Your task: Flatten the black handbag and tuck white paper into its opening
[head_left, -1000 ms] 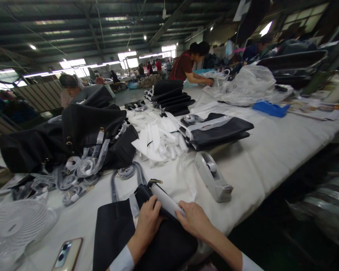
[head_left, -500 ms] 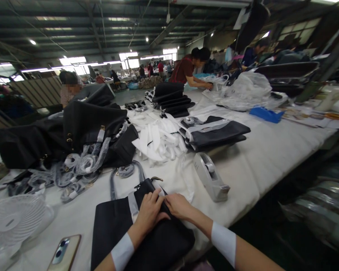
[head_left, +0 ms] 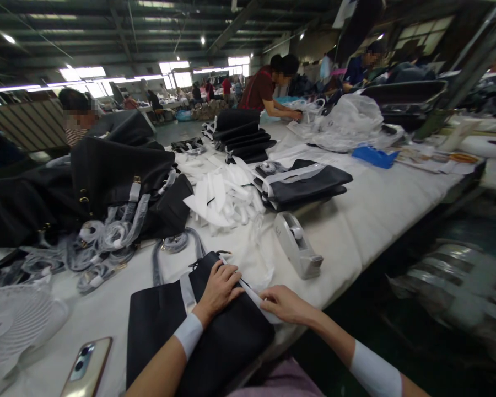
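Note:
A black handbag (head_left: 161,314) lies flat on the table before me, with a wrapped strap and a strip of pale wrapping across it. My left hand (head_left: 220,288) is closed over its right-hand edge near the zipper end. Along that edge runs a white strip (head_left: 251,293), partly under my left fingers. My right hand (head_left: 283,303) pinches the strip's near end, just off the bag's side. White bands circle both my forearms.
A tape dispenser (head_left: 296,245) stands beyond my right hand. White foam pieces (head_left: 223,198) and stacked black bags (head_left: 310,184) lie behind. At left are a heap of bags (head_left: 119,171), a white fan (head_left: 12,320) and a phone (head_left: 86,366). Co-workers stand farther back.
My right hand has moved right and toward me along the bag's edge, and more of the white strip shows between my hands. My left hand stays on the edge. The view has shifted slightly.

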Demonstrator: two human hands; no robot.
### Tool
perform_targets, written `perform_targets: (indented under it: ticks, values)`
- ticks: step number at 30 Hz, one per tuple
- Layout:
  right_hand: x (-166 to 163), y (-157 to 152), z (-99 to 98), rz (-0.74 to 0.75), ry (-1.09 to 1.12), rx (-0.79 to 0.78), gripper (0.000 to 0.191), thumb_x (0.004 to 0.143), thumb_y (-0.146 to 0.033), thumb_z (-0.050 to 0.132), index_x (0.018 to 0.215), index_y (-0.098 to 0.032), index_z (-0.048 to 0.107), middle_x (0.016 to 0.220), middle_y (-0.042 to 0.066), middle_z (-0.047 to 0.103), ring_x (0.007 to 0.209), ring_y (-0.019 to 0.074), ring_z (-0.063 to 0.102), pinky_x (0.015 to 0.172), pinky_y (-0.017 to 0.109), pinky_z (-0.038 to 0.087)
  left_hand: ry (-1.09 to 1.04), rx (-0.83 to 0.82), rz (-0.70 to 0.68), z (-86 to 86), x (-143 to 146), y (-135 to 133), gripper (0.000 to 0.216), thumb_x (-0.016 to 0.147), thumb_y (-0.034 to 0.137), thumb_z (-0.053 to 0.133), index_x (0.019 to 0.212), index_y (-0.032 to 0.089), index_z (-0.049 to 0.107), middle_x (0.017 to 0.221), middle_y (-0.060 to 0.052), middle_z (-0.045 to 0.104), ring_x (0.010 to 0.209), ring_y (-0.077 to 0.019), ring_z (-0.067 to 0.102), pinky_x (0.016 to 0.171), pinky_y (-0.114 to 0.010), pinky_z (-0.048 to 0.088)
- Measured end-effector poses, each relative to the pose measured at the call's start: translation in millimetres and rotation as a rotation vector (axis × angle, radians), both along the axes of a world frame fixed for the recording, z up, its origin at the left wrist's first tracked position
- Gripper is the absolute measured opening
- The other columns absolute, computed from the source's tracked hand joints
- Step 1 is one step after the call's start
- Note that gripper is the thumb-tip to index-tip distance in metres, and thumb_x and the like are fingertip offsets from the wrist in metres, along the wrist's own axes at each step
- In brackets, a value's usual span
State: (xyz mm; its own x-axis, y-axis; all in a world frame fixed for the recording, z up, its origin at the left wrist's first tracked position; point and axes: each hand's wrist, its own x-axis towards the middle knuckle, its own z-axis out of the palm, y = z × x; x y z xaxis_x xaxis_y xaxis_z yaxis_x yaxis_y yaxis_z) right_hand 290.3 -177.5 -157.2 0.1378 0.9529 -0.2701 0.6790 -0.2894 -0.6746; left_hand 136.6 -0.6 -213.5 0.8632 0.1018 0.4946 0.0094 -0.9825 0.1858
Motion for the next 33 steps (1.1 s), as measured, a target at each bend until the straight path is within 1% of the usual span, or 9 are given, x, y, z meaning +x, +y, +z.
perform_targets:
  ticks: [2, 5, 8, 14, 17, 20, 24, 28, 33]
  values:
    - [-5, -2, -1.0, -0.062, 0.000, 0.012, 0.024, 0.081, -0.026, 0.051, 0.058, -0.017, 0.053, 0.051, -0.006, 0.036, 0.052, 0.0094, 0.037, 0.051, 0.025, 0.020, -0.080, 0.018, 0.010, -0.6, -1, 0, 0.034, 0.095, 0.049, 0.044, 0.099, 0.020, 0.059, 0.105, -0.007, 0.064, 0.099, -0.0210, 0.056, 0.103, -0.045, 0.033]
    - [-9, 5, -4.3, -0.098, 0.018, 0.022, 0.031, 0.076, -0.022, 0.053, 0.049, -0.018, 0.039, 0.050, -0.006, 0.027, 0.051, 0.0082, 0.032, 0.050, 0.026, 0.017, -0.139, 0.058, 0.047, -1.0, 0, -1, 0.031, 0.095, 0.044, 0.047, 0.078, 0.020, 0.057, 0.083, -0.003, 0.061, 0.081, -0.0180, 0.053, 0.092, -0.040, 0.037]
    - [-10, 12, -7.5, -0.100, 0.045, 0.022, 0.033, 0.072, -0.018, 0.054, 0.046, -0.017, 0.033, 0.048, -0.007, 0.023, 0.049, 0.0071, 0.028, 0.049, 0.025, 0.016, -0.169, 0.064, 0.082, -1.4, 2, -4, 0.036, 0.095, 0.038, 0.048, 0.064, 0.020, 0.051, 0.067, 0.000, 0.052, 0.070, -0.0168, 0.046, 0.080, -0.036, 0.036]
    - [-27, 27, -22.6, -0.150, 0.036, 0.035, 0.029, 0.068, -0.009, 0.052, 0.043, -0.016, 0.039, 0.044, -0.007, 0.027, 0.048, 0.0071, 0.031, 0.051, 0.027, 0.018, -0.181, 0.032, 0.089, -3.2, 5, -5, 0.042, 0.094, 0.039, 0.051, 0.057, 0.019, 0.048, 0.060, 0.001, 0.047, 0.065, -0.0159, 0.040, 0.076, -0.034, 0.034]
    - [-36, 30, -29.4, -0.202, 0.014, 0.049, 0.027, 0.073, -0.011, 0.048, 0.046, -0.016, 0.048, 0.044, -0.003, 0.040, 0.051, 0.0095, 0.034, 0.052, 0.027, 0.022, -0.131, 0.005, 0.076, -2.7, 9, -3, 0.039, 0.095, 0.039, 0.050, 0.061, 0.019, 0.052, 0.064, 0.000, 0.052, 0.068, -0.0158, 0.045, 0.078, -0.035, 0.034]
    - [-35, 21, -27.4, -0.185, 0.034, 0.055, 0.024, 0.076, -0.017, 0.046, 0.057, -0.016, 0.061, 0.053, 0.000, 0.056, 0.055, 0.0121, 0.043, 0.053, 0.024, 0.029, -0.049, -0.018, 0.043, -0.6, 15, -1, 0.037, 0.098, 0.037, 0.044, 0.066, 0.020, 0.056, 0.068, 0.001, 0.057, 0.071, -0.0150, 0.050, 0.079, -0.033, 0.035]
    - [-25, -3, -18.2, -0.173, 0.124, 0.014, 0.025, 0.067, -0.017, 0.052, 0.082, -0.019, 0.072, 0.071, -0.001, 0.068, 0.067, 0.0164, 0.057, 0.059, 0.023, 0.039, 0.010, -0.031, 0.055, 1.7, 20, 2, 0.043, 0.100, 0.037, 0.038, 0.064, 0.019, 0.056, 0.066, 0.000, 0.056, 0.069, -0.0149, 0.050, 0.076, -0.033, 0.035]
    - [-22, -18, -17.5, -0.302, 0.069, -0.035, 0.019, 0.061, -0.015, 0.055, 0.071, -0.018, 0.071, 0.063, 0.000, 0.065, 0.064, 0.0164, 0.055, 0.059, 0.025, 0.036, 0.009, -0.047, 0.110, 0.3, 17, 1, 0.043, 0.099, 0.038, 0.039, 0.065, 0.019, 0.057, 0.068, -0.001, 0.058, 0.071, -0.0158, 0.051, 0.078, -0.034, 0.036]
    - [-26, -11, -30.4, -0.351, 0.024, -0.073, 0.011, 0.061, -0.016, 0.055, 0.058, -0.017, 0.066, 0.050, -0.002, 0.056, 0.053, 0.0123, 0.048, 0.052, 0.025, 0.028, -0.019, -0.072, 0.148, -2.1, 15, -3, 0.042, 0.098, 0.039, 0.042, 0.065, 0.018, 0.058, 0.069, -0.001, 0.061, 0.073, -0.0160, 0.053, 0.081, -0.036, 0.036]
